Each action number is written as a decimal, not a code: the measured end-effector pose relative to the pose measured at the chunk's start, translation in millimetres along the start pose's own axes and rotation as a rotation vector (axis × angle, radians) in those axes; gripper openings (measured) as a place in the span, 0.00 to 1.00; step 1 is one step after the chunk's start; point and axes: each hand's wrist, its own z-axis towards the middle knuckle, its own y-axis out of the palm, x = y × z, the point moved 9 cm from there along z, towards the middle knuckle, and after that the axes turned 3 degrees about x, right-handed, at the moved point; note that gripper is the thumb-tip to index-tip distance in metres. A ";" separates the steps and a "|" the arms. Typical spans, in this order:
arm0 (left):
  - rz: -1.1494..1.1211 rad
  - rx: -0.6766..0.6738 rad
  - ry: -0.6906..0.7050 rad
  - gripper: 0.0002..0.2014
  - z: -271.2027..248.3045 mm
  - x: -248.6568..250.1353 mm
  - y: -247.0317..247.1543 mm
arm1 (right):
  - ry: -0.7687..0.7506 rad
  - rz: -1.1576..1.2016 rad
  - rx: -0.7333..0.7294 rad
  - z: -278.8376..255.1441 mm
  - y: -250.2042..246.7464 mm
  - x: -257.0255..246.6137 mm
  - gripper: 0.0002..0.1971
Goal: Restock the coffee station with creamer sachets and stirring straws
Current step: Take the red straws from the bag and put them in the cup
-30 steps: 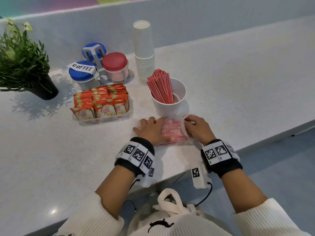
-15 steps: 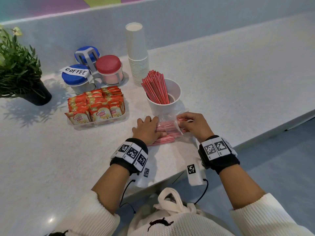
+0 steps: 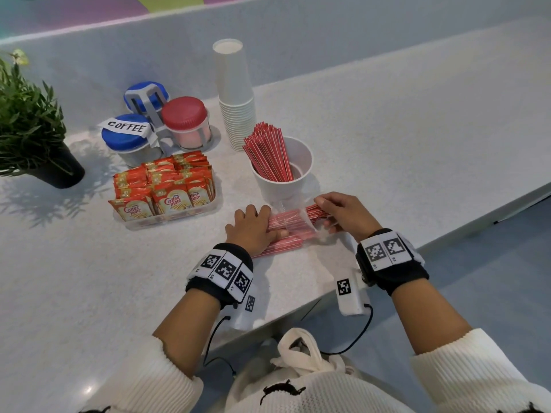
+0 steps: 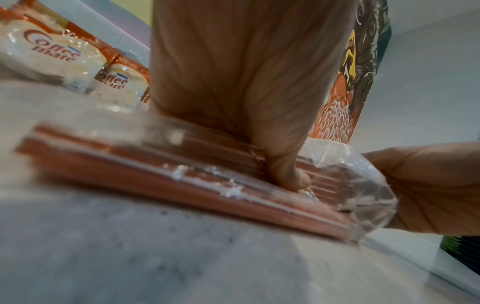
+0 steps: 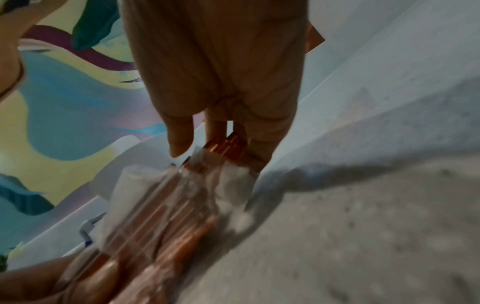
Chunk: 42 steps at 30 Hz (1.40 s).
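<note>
Fingers (image 3: 323, 201) of the right hand (image 3: 346, 214) curl round the ends of red stirring straws (image 3: 316, 210) that stick out of the open mouth of a clear plastic packet (image 3: 293, 225); in the right wrist view the straw tips sit pinched between those fingers. Left hand (image 3: 249, 229) lies flat on the other half of the packet, its fingers straight and its thumb (image 4: 288, 174) pressing down on the plastic, pinning it to the bench (image 3: 387, 144). Both grips touch the same packet, which lies on the bench near the front edge, lengthwise between the two hands.

Just behind the packet stands a white cup (image 3: 283, 177) with a bundle of red straws (image 3: 269, 155) leaning to its left side. Behind the cup, toward the back wall, rises a tall stack of paper cups (image 3: 235, 93). Left of the white cup sits a clear tray (image 3: 167, 220) packed with orange creamer sachets (image 3: 162, 186) in upright rows. Behind the tray is a rack of three jars: two with blue lids, the nearer one (image 3: 125, 138) bearing a "COFFEE" label, and one with a red lid (image 3: 185, 114). A potted plant (image 3: 29, 129) stands at the bench's left edge.
</note>
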 end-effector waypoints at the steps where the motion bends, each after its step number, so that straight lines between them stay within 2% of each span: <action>1: 0.003 0.001 -0.001 0.29 -0.2 -0.3 0.0 | 0.001 -0.002 0.001 0.2 2.8 1.9 0.09; 4: 0.018 0.000 0.003 0.29 -0.8 0.6 0.1 | 0.001 0.053 0.062 0.4 2.5 5.2 0.03; 9: 0.095 -0.028 0.000 0.32 -2.2 0.9 -5.6 | -0.067 0.074 0.132 -1.0 -9.9 -9.2 0.06; 14: -0.150 0.103 0.186 0.39 -0.4 37.5 -24.9 | -0.181 0.005 0.102 -1.9 -9.4 -37.0 0.05; 18: -0.213 0.122 0.228 0.25 8.2 49.8 -12.1 | -0.205 -0.041 0.106 -2.5 -4.4 -42.8 0.05; 22: -0.163 0.158 0.213 0.12 15.8 42.9 -3.2 | -0.209 0.058 0.142 -4.5 -25.2 -46.1 0.03; 23: -0.166 0.161 0.209 0.11 16.9 42.3 -2.4 | -0.213 0.097 0.142 -5.4 -27.7 -47.1 0.02; 25: -0.218 0.162 0.201 0.12 18.8 41.7 -1.5 | -0.208 0.195 0.162 -6.3 -30.3 -44.7 0.08; 28: -0.305 0.179 0.197 0.14 19.4 40.0 -2.9 | -0.116 0.340 0.158 -9.4 -21.7 -32.0 0.16; 30: -0.324 0.186 0.206 0.15 17.6 41.6 -3.8 | -0.061 0.343 0.082 -12.4 -3.1 -24.4 0.13; 32: -0.320 0.180 0.229 0.14 13.5 47.3 -3.7 | -0.074 0.303 0.032 -16.5 15.0 -23.7 0.07; 34: -0.348 0.174 0.242 0.13 9.8 50.2 -3.0 | -0.101 0.290 0.074 -17.3 20.4 -26.3 0.04; 36: -0.372 0.161 0.234 0.10 7.2 49.2 -3.1 | -0.120 0.291 0.165 -16.7 11.6 -29.4 0.10; 38: -0.376 0.141 0.222 0.12 5.7 47.4 -3.2 | -0.142 0.321 0.245 -16.3 -3.6 -32.7 0.13; 42: -0.304 0.135 0.230 0.10 3.0 48.1 -6.0 | -0.159 0.396 0.287 -13.2 -17.5 -33.7 0.12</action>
